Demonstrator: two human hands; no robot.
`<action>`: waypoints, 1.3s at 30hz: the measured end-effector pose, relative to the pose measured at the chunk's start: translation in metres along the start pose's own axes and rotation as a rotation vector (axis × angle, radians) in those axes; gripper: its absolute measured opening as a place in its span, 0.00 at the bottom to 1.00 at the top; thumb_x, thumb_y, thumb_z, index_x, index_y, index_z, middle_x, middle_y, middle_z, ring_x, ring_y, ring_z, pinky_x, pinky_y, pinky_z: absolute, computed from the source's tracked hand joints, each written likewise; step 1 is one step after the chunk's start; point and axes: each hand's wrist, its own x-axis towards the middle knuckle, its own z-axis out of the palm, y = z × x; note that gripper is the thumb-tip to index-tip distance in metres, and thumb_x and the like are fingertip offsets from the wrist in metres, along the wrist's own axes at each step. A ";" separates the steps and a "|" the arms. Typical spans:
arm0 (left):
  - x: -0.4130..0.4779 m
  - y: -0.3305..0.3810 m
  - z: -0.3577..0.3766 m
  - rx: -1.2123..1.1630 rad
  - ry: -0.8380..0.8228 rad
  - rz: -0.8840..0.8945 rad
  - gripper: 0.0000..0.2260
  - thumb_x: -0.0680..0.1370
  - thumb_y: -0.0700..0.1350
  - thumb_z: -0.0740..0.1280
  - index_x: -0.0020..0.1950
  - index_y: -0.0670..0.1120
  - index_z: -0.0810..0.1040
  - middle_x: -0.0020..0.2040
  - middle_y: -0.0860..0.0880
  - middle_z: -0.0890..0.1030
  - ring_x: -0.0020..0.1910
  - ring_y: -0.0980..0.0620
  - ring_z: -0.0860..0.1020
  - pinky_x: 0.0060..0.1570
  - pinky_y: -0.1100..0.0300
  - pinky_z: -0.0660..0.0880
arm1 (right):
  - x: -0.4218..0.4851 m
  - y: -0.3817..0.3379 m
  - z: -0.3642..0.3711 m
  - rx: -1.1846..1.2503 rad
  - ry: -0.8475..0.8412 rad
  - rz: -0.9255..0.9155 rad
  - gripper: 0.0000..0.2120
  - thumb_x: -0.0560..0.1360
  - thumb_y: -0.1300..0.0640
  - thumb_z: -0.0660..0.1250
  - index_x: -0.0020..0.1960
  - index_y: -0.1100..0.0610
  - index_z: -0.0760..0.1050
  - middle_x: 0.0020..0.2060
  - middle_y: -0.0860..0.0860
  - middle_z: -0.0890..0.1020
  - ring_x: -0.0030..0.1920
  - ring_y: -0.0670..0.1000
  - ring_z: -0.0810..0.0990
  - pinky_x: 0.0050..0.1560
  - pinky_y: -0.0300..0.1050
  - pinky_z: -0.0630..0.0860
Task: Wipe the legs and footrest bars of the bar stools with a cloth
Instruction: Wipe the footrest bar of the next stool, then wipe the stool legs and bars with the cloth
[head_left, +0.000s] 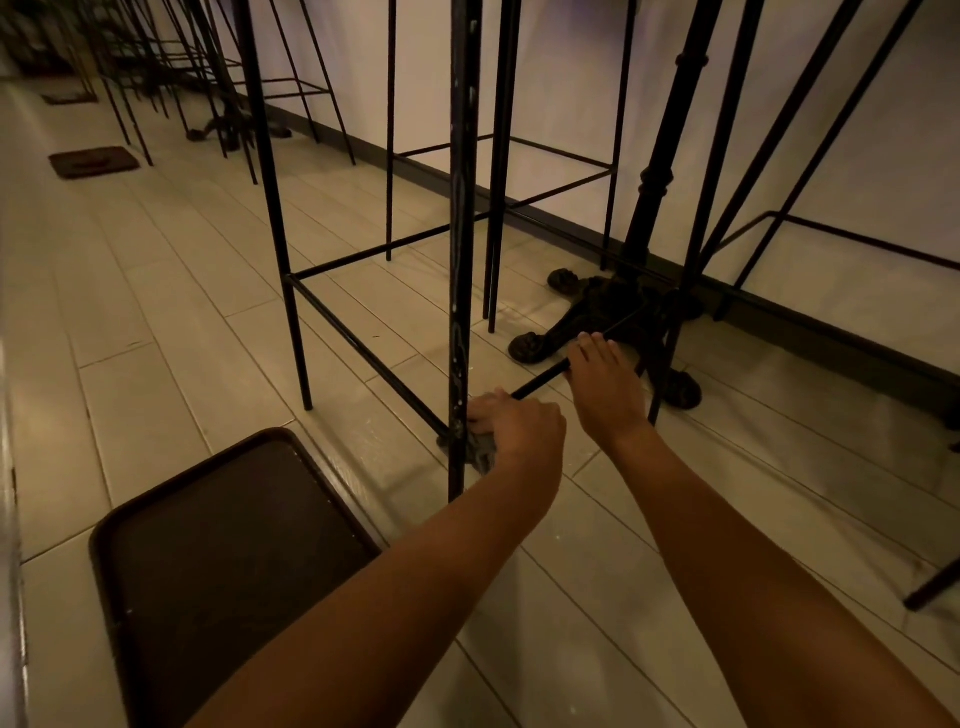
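1. Left hand (514, 428): low down by the foot of the near black metal stool leg (464, 260), with the fingers curled round a crumpled dark grey cloth (480, 451).
2. The cloth is pressed against that leg, close to where the lower bars join it and just above the floor. Most of the cloth is hidden by the hand and the leg.
3. Right hand (602, 376): fingers wrapped over the thin black footrest bar (537, 383), gripping it. The thumb is not visible.
4. The two hands are near each other on the same stool, and the bar runs between them.
5. The leg has pale streaks and worn patches along its length.
6. A black ornate cast-iron table base (613, 317) with claw feet stands just behind the right hand, near the dark skirting of the white wall (571, 78).
7. A dark brown rounded-rectangular flat panel (218, 545) lies at lower left, over the pale plank floor (156, 312).
8. More thin-legged black stools recede along the wall at upper left.
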 end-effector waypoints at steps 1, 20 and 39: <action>0.001 0.000 -0.001 -0.009 -0.006 -0.003 0.24 0.72 0.30 0.67 0.67 0.35 0.66 0.62 0.29 0.70 0.58 0.29 0.71 0.51 0.38 0.73 | 0.000 0.001 0.000 0.005 -0.002 -0.003 0.19 0.80 0.60 0.55 0.70 0.63 0.60 0.72 0.61 0.61 0.73 0.59 0.56 0.74 0.52 0.52; -0.020 -0.018 0.035 0.236 0.229 0.232 0.22 0.75 0.28 0.62 0.66 0.24 0.60 0.63 0.18 0.59 0.61 0.20 0.64 0.59 0.37 0.71 | -0.015 -0.024 -0.015 0.150 -0.085 0.120 0.22 0.81 0.60 0.50 0.73 0.61 0.54 0.74 0.57 0.56 0.74 0.55 0.52 0.74 0.50 0.53; -0.027 -0.162 0.095 -0.238 0.732 1.138 0.22 0.67 0.44 0.74 0.57 0.47 0.71 0.59 0.46 0.70 0.56 0.51 0.71 0.44 0.64 0.77 | -0.060 -0.091 -0.024 0.349 0.331 0.123 0.06 0.78 0.61 0.57 0.51 0.59 0.72 0.45 0.54 0.76 0.45 0.52 0.74 0.45 0.45 0.72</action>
